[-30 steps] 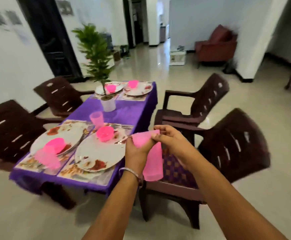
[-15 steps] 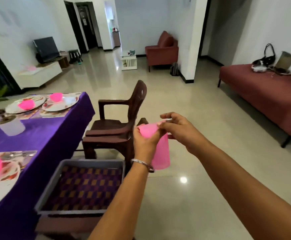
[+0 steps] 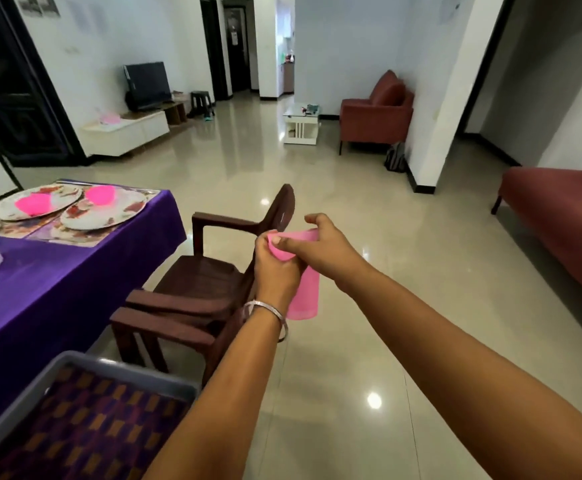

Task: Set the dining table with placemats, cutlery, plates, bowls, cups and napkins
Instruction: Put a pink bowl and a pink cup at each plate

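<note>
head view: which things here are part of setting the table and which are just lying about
Part of the job:
pink cups, held in both hands (left hand, right hand)
plates
pink bowls
placemats
table
tray

Just lying about:
TV
armchair
white side table
backpack
stool

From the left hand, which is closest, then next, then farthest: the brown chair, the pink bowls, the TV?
From the left hand:
1. Brown chair, just left of it.
2. Pink bowls, farther left on the table's plates.
3. TV, far back by the wall.
</note>
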